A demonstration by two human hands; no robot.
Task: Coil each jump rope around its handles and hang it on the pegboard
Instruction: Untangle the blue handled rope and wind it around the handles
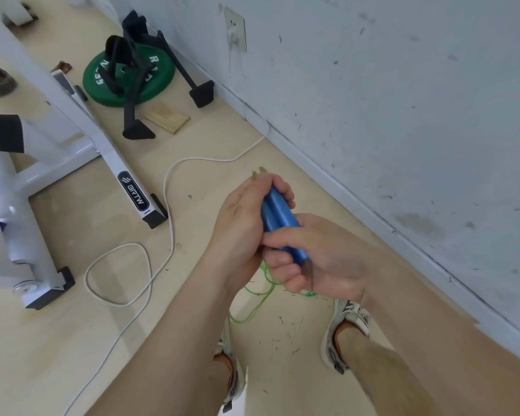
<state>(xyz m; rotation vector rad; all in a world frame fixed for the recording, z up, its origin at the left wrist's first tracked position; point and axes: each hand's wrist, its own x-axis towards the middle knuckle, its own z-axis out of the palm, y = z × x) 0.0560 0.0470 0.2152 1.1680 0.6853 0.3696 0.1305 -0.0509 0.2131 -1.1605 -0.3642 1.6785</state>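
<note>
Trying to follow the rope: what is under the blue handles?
A thin green rope dangles in loose loops below the blue handles, above the floor between the shoes. Its join to the handles is hidden by the right hand gripping their lower end.

Single head-worn wide-angle view, steeply down toward floor (210, 136) and wall (403, 85)

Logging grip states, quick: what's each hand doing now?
Left hand: grips the two blue jump-rope handles.
Right hand: grips the same handles, lower end.
</note>
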